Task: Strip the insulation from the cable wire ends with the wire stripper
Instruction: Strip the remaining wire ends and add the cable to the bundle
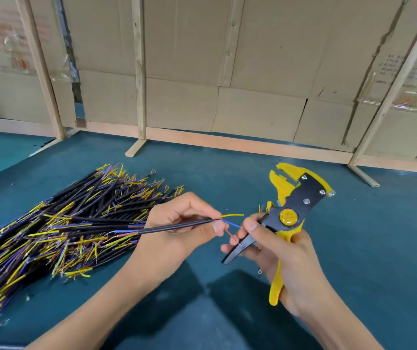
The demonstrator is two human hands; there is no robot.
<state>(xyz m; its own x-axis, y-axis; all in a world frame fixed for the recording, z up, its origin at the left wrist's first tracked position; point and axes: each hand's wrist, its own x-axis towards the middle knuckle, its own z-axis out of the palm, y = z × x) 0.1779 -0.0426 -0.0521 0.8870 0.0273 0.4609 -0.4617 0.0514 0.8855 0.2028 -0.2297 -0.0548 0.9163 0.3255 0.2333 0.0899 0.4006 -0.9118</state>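
Note:
My left hand pinches a black cable near its end, where yellow, blue and red inner wires fan out to the right. My right hand grips the yellow and black wire stripper by its handles, jaws pointing up and away. The right thumb and forefinger touch the tips of the blue and red wires. The yellow wire sticks out free above them.
A large pile of black cables with yellow and purple wire ends lies on the teal table at the left. A cardboard wall on wooden frames closes the far side. Small metal terminals lie near the front left edge.

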